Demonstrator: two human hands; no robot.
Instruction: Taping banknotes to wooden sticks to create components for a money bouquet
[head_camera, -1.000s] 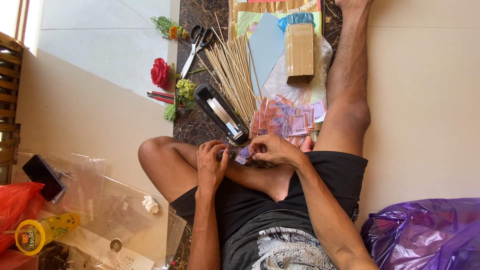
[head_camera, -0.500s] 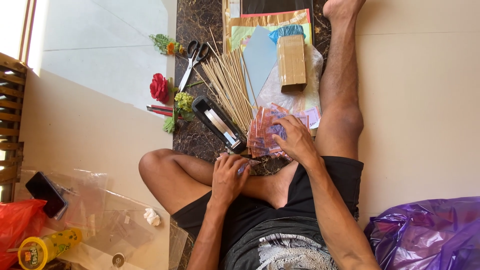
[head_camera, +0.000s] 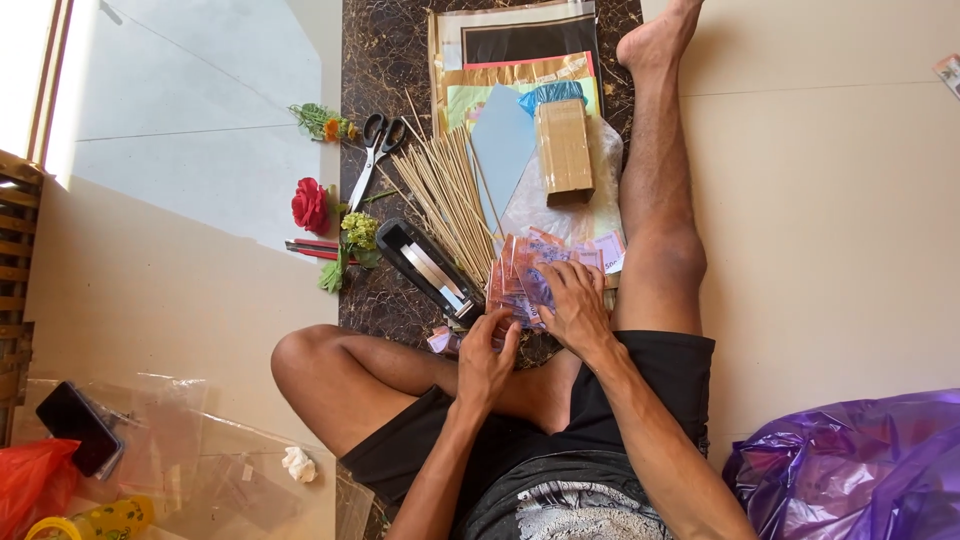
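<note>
**Hands on the fan of banknotes**

Right hand (head_camera: 568, 305) lies palm-down on a spread of pink and purple banknotes (head_camera: 540, 275), fingers splayed and pressing the fan flat against the dark marble strip (head_camera: 385, 90) of the floor. Whether any single note is pinched under those fingers cannot be told from this angle. Left hand (head_camera: 487, 360) sits just beside it at the near edge of the fan, fingers curled together towards the lowest notes; it seems to be gripping a note edge, though the grip itself is hidden.

To handle this well, I would judge that the flat right palm should hold the stack steady while the left fingertips peel only one note at a time, sliding it along the fan rather than lifting, so the overlap stays even. Thin paper will buckle if dragged against the stone.

Both forearms reach forward from the lap, elbows bent and close to the body, wrists nearly touching. One leg is folded to the left, the other stretched out to the right of the notes.

Just left of the fan lies a black tape dispenser (head_camera: 428, 270), and beyond it a bundle of bamboo skewers (head_camera: 445, 195). Further off are scissors (head_camera: 375, 150), a red artificial rose (head_camera: 310, 205), a small cardboard box (head_camera: 563, 150) and coloured paper sheets (head_camera: 500, 145).
</note>
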